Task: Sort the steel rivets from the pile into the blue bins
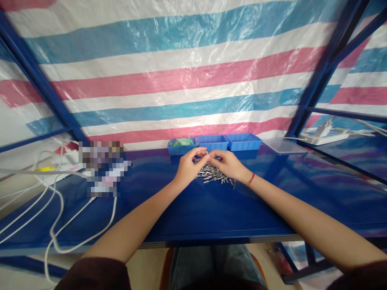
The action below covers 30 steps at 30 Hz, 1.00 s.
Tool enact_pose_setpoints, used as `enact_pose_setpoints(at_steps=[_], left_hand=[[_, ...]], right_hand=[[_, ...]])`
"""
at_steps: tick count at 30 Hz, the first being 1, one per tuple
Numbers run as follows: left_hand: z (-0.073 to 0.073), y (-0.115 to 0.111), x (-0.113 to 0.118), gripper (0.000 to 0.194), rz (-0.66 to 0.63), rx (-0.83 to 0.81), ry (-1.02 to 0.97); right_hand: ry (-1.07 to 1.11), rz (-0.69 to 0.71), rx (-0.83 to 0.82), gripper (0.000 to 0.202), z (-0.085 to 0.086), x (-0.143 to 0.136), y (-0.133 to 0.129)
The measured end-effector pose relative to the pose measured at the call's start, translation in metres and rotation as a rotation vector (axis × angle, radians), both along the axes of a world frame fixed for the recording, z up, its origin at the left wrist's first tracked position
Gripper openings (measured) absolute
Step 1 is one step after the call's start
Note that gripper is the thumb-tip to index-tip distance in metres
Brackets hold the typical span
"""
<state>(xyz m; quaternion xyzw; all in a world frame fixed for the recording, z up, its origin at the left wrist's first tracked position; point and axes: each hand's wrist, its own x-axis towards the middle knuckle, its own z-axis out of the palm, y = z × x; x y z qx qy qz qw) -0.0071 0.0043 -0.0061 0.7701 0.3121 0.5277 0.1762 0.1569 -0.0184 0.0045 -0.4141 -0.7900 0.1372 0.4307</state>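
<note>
A pile of small silvery metal pieces [214,172] lies on the blue tabletop [193,213]. Over its back edge, my left hand [191,164] and my right hand [227,163] meet at the fingertips. Both are closed in a pinch around something too small to make out. A thin red string circles my right wrist. Just behind my hands stand three blue bins in a row: the left bin [177,150] holds green and clear material, while the middle bin [213,143] and the right bin [244,141] show bare insides.
White cables [62,201] and a pixelated area are at the left. A clear plastic lid [286,146] lies right of the bins, with a white power strip [325,137] beyond. Blue metal posts flank the table; a striped sheet [181,80] hangs behind.
</note>
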Motion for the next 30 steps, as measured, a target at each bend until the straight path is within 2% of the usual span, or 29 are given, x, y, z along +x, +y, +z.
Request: enact_pose_setpoints(at_steps=[4,7,12,15,18,22,26,30], left_hand=[[0.000,0.000,-0.001,0.014,0.018,0.059,0.019],[0.000,0.001,-0.002,0.012,0.024,0.104,0.020],[0.000,0.004,-0.003,0.014,0.028,0.157,0.004],[0.000,0.006,-0.003,0.015,0.040,0.142,-0.001],[-0.001,0.007,-0.004,0.015,0.044,0.099,0.013],[-0.001,0.007,-0.005,0.016,0.013,0.040,0.088],[-0.004,0.008,-0.004,0.019,-0.015,0.038,0.179],[-0.005,0.013,-0.004,0.023,0.023,0.057,0.214]], right_hand=[[-0.002,-0.017,0.006,0.027,0.002,0.000,-0.001],[0.045,0.011,-0.056,0.027,0.001,0.000,0.001],[0.281,0.027,-0.186,0.029,-0.004,0.002,0.009],[0.415,0.009,-0.182,0.032,-0.004,0.004,0.013],[0.460,0.044,-0.141,0.031,-0.002,0.004,0.012],[0.311,0.036,-0.034,0.023,0.005,0.003,0.002],[-0.051,-0.038,0.191,0.015,0.011,0.007,-0.008],[-0.266,-0.182,0.274,0.023,0.014,0.013,0.003]])
